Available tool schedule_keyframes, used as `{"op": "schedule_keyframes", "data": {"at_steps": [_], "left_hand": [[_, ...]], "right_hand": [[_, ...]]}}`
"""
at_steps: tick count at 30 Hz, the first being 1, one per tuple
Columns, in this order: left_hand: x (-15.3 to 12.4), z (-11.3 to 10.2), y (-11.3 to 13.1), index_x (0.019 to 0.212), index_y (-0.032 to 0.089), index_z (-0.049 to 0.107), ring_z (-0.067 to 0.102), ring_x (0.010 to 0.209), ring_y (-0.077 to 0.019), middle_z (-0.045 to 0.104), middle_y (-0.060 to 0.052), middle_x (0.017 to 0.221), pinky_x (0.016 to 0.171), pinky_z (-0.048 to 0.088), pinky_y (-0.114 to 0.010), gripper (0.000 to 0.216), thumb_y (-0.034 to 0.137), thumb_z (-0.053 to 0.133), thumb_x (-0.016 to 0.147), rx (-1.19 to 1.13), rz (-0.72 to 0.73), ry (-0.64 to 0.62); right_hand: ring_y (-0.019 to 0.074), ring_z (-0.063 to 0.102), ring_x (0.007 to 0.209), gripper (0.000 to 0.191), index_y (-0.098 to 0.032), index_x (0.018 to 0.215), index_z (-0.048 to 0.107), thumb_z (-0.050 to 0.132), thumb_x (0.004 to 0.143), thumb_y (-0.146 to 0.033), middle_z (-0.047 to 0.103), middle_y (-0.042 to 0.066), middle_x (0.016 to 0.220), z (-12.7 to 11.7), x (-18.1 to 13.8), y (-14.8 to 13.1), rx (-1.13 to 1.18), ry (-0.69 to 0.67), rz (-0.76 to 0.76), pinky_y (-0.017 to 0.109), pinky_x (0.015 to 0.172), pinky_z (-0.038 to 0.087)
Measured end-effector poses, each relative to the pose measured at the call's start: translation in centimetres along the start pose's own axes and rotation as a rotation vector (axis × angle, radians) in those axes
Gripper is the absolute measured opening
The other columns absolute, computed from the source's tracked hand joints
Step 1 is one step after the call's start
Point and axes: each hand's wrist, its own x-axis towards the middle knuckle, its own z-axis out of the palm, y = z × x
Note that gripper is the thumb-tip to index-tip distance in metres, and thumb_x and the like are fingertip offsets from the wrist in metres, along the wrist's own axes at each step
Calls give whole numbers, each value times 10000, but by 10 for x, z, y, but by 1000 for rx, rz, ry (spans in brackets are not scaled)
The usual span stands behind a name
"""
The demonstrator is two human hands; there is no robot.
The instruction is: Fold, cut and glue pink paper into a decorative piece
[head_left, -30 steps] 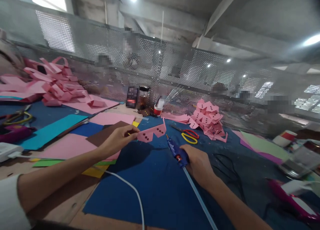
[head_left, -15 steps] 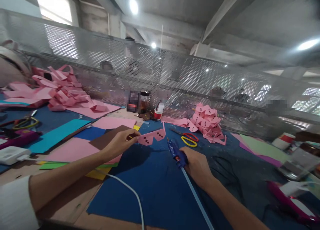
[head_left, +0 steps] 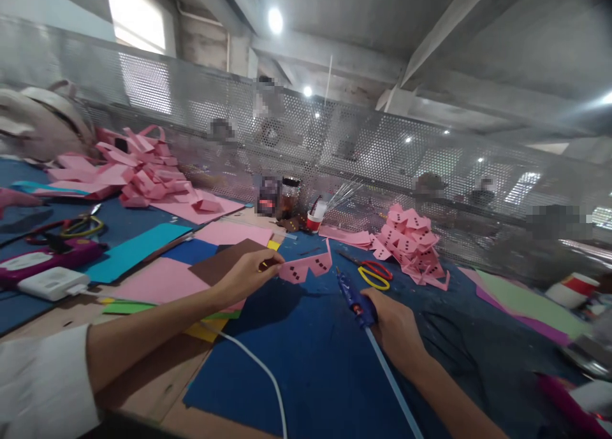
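Observation:
My left hand (head_left: 248, 274) pinches one end of a pink paper cut-out (head_left: 306, 268) with small dark square holes, holding it just above the blue mat (head_left: 306, 356). My right hand (head_left: 396, 327) is wrapped round a blue glue gun (head_left: 352, 296) whose nozzle points up toward the cut-out, a short gap away. A clear glue stick (head_left: 392, 388) juts from the gun's back along my forearm. A white cord (head_left: 258, 369) runs over the mat beneath my left arm.
A heap of similar pink cut-outs (head_left: 412, 238) and red-and-yellow scissors (head_left: 373, 273) lie behind the gun. Coloured paper sheets (head_left: 143, 254) and a pink strip pile (head_left: 138, 171) fill the left. A perforated metal screen (head_left: 335, 146) closes the back. Jars (head_left: 289, 200) stand by it.
The view has swung slightly left and down, so everything sits a little further right. Both hands keep their grip and their spacing; the cut-out and gun stay close together.

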Motion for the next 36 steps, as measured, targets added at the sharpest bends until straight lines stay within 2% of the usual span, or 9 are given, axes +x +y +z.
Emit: {"op": "schedule_keyframes", "data": {"at_steps": [5,10,16,20,26,31,36], "left_hand": [[0,1,1,922,203,703,618,785,-172,707,2,860,717,448,-270,173,292,558,888,-16,-14,9],[-1,3,1,921,202,700,619,790,-165,713,5,868,715,441,-263,170,271,547,892,-23,-20,10],[-2,3,2,906,204,690,612,803,-167,709,3,870,720,441,-265,170,256,529,897,-20,11,7],[-2,3,2,905,211,691,618,800,-179,715,-7,874,717,450,-277,177,270,525,892,-23,11,8],[0,2,-1,925,208,695,636,819,-192,724,-17,885,727,464,-283,207,307,515,901,-14,15,-4],[2,-1,-6,993,208,699,647,902,-212,735,-18,963,774,463,-273,264,412,555,909,27,3,-21],[5,-5,-15,1078,193,674,632,925,-218,736,-20,1004,798,440,-263,357,492,581,906,39,-58,-34]], "right_hand": [[241,725,885,292,-212,1120,598,517,853,-125,739,66,1000,0,-2,4,-27,60,-32,300,724,496],[206,726,777,253,-220,1095,605,486,879,-163,738,39,902,-3,-2,5,-7,86,-34,269,659,504],[229,744,861,420,-232,1172,592,456,794,-111,746,46,977,2,-5,16,-31,88,-1,291,705,537],[245,745,828,428,-240,1177,591,475,780,-130,752,58,967,5,-7,22,-28,61,55,301,691,536],[242,730,738,280,-242,1141,602,489,886,-237,751,44,855,1,-1,18,-15,82,145,284,644,486],[260,733,839,246,-226,1131,630,557,903,-283,768,61,919,-18,9,7,-103,23,282,287,682,449],[264,721,936,345,-215,1192,600,645,852,-254,766,72,1023,-38,5,9,-172,-58,443,293,747,440]]}}
